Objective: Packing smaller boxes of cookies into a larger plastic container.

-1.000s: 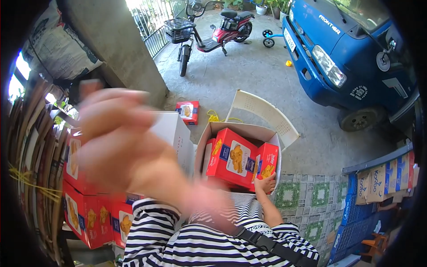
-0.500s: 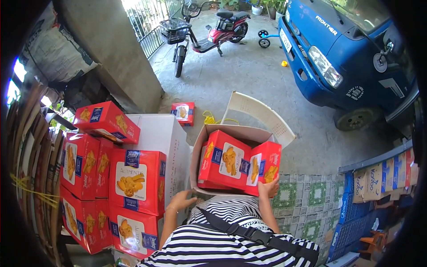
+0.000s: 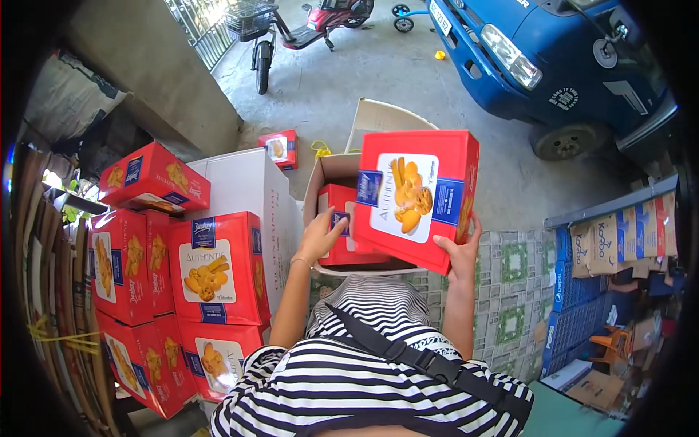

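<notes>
Both hands are lifting a red biscuit box (image 3: 415, 195) above the open cardboard carton (image 3: 329, 171): right hand (image 3: 457, 251) is gripping its lower edge, left hand (image 3: 319, 237) is pressing open-fingered against its side.

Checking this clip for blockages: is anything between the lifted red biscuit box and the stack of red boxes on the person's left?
Yes. The left hand and forearm, and the white carton, lie between the red biscuit box and the stack of red boxes.
</notes>
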A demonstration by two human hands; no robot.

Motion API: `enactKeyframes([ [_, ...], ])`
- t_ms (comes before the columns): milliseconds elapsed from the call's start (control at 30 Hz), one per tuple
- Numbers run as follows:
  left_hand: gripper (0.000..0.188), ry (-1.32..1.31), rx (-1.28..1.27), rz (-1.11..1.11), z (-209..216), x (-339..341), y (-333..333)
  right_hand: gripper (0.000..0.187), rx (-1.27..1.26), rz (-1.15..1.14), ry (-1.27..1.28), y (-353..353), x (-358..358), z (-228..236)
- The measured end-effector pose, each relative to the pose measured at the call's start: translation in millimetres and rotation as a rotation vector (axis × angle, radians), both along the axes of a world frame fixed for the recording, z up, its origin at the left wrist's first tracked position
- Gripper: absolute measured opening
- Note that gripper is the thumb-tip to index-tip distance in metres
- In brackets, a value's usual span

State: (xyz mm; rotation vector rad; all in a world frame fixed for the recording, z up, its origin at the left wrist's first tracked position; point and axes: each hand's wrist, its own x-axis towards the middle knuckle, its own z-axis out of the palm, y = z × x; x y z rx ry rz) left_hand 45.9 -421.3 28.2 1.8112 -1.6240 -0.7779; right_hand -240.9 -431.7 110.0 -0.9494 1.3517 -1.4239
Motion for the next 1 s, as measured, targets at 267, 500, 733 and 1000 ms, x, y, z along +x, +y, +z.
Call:
enactKeyframes([
  [267, 0.051, 0.624, 0.147, 0.302, 40, 17, 51, 0.081, 0.243, 0.272, -0.325, 22, 26, 23],
  [500, 0.071, 0.646, 0.047, 0.445, 90, 49, 134, 0.079, 0.062, 0.674, -0.215, 21, 75, 71],
  [733, 0.085, 0.345, -0.214, 0.595, 179, 65, 258, 0.071, 0.073, 1.101, -0.328, 9, 151, 90],
  [1000, 0.085, 0.113, -0.019, 0.925, 216, 40, 375, 0.077, 0.25, 1.446, -0.293, 84, 225, 121],
])
